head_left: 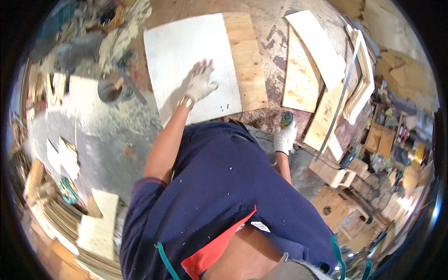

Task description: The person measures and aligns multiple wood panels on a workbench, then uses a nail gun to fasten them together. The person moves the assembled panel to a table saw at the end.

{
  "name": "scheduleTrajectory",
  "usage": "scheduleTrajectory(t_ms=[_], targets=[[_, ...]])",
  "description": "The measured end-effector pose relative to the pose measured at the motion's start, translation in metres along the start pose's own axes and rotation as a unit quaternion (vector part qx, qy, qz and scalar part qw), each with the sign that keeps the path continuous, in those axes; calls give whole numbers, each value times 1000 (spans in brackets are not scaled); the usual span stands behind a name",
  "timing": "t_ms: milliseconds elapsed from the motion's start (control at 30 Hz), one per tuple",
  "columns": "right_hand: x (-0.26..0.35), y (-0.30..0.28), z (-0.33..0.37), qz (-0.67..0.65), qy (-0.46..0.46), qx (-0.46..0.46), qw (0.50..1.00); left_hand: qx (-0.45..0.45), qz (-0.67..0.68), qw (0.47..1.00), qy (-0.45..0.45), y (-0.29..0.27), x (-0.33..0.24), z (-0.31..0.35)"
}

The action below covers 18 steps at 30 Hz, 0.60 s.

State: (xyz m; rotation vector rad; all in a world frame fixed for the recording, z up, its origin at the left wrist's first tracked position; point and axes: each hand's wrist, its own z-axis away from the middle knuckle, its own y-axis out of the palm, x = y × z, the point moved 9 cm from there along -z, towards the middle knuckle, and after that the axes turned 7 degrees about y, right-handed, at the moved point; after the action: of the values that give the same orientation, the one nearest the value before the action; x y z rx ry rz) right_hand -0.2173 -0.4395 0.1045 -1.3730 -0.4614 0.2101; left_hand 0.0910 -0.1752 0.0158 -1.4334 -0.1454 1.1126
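Observation:
My left hand (199, 85), in a pale work glove with bare fingertips, lies with fingers spread on a white-faced board (186, 51). A gold-coloured watch (186, 101) circles that wrist. Along the board's right edge runs a strip of bare plywood (246, 60); I cannot tell whether the two are one piece. My right hand (284, 138), also gloved, is low beside the table's near edge, closed around a dark power tool (287, 117) with a yellowish part. The tool's working end and exact kind cannot be made out.
Plywood and white offcuts (301, 77) lie to the right, with a long dark metal strip (339, 102) across them. A black cord (317, 156) trails near my right hand. Stacked panels (60, 217) stand at lower left; wooden boxes (329, 205) and clutter fill the lower right.

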Motion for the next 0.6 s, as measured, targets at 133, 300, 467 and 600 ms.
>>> scheduleTrajectory(t_ms=[133,300,467,600], targets=[[-27,3,-11,37,74,-9,997,-101,36,994,-33,-38,22,83],[-58,35,-24,42,46,11,998,-218,118,964,-97,-45,71,144],[-78,35,-43,24,47,-7,999,-272,121,948,-111,-74,53,145],[-72,10,-57,-10,33,-82,996,-267,154,946,-105,-81,33,123]])
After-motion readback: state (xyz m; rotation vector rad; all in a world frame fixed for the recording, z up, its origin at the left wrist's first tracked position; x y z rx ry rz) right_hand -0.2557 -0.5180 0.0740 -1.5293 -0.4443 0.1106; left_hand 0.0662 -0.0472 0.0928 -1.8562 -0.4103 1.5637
